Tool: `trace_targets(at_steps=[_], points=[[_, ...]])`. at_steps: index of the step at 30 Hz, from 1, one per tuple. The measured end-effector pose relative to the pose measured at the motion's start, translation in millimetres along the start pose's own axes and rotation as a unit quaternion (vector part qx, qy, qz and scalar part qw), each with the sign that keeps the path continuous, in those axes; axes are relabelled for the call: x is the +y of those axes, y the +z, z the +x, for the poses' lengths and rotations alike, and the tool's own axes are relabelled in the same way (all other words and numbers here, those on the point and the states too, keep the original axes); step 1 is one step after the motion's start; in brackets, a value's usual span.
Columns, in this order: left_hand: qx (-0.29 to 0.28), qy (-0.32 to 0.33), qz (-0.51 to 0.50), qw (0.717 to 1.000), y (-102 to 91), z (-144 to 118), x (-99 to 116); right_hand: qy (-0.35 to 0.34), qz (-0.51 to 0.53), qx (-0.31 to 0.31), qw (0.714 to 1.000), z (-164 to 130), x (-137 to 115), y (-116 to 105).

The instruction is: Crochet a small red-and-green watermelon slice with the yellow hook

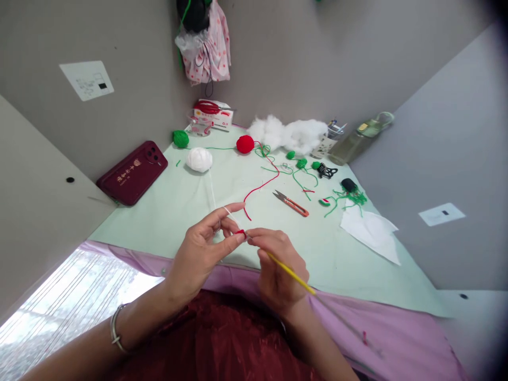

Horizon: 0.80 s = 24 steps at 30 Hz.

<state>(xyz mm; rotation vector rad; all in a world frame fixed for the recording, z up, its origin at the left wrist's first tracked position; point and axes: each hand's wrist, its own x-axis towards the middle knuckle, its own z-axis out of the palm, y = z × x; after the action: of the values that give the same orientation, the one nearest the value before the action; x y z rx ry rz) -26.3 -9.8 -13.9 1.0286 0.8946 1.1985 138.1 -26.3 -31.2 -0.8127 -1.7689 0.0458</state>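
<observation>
Between the thumb and fingers of my left hand [206, 233] is a small red crochet piece [240, 232]. White yarn [212, 188] runs from the white yarn ball [199, 160] over my raised left index finger to the piece. My right hand [282, 264] grips a crochet hook [291, 273] with a yellow handle, its tip at the red piece. The fingertips of both hands nearly meet there, hiding part of the stitches. Beyond them, a red yarn tail [257, 188] leads back to the red yarn ball [245, 144].
Orange thread snips [291, 203] lie right of centre. Green crochet bits [301, 163] and white stuffing [288, 135] are farther back. A bottle [361, 138] leans at the right wall, a white sheet [371, 232] below it. At left are a maroon phone [133, 172] and green yarn ball [180, 139].
</observation>
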Motion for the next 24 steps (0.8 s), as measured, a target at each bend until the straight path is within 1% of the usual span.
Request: trace_targets(at_steps=[2,4,5,6,7,8,10,12,14,16,17,19,20,21,22,23,24], points=[[-0.005,-0.025,-0.036,0.999,1.6,-1,1,-0.032,-0.065,0.005,0.997,-4,3,4],[-0.027,-0.092,-0.109,0.989,2.8,1,2,-0.051,-0.104,0.012,0.993,-5,3,5],[-0.041,-0.132,-0.148,0.979,2.8,2,4,-0.043,-0.096,0.014,0.994,-5,3,4],[-0.051,-0.165,-0.18,0.968,2.4,4,5,-0.018,-0.067,0.019,0.997,-3,2,3],[-0.055,-0.186,-0.201,0.96,1.6,5,6,0.022,-0.023,0.028,0.999,0,1,1],[-0.053,-0.192,-0.212,0.957,0.6,7,7,0.071,0.034,0.042,0.996,4,-1,-1],[-0.044,-0.168,-0.207,0.963,-0.7,9,10,0.163,0.149,0.071,0.973,11,-3,-3],[-0.05,-0.131,-0.184,0.973,0.2,9,11,0.198,0.219,0.065,0.953,17,-4,-3],[-0.055,-0.1,-0.159,0.981,3.3,7,11,0.196,0.224,0.041,0.954,19,-3,-1],[-0.044,-0.079,-0.14,0.986,6.7,5,11,0.174,0.176,0.028,0.968,16,-2,1],[-0.035,-0.073,-0.138,0.987,8.0,5,10,0.152,0.139,0.025,0.978,14,-2,2],[-0.027,-0.09,-0.148,0.985,8.8,5,9,0.084,0.049,0.016,0.995,8,-1,1],[-0.032,-0.112,-0.161,0.98,8.3,6,9,0.053,0.013,0.012,0.998,6,-1,0],[-0.04,-0.137,-0.178,0.974,7.3,7,9,0.037,-0.004,0.013,0.999,5,0,-1],[-0.047,-0.16,-0.196,0.966,6.0,8,10,0.043,0.001,0.023,0.999,6,0,-3],[-0.053,-0.176,-0.211,0.96,4.7,9,11,0.071,0.027,0.042,0.996,7,1,-4],[-0.055,-0.182,-0.221,0.957,3.6,10,11,0.113,0.07,0.065,0.989,9,1,-5]])
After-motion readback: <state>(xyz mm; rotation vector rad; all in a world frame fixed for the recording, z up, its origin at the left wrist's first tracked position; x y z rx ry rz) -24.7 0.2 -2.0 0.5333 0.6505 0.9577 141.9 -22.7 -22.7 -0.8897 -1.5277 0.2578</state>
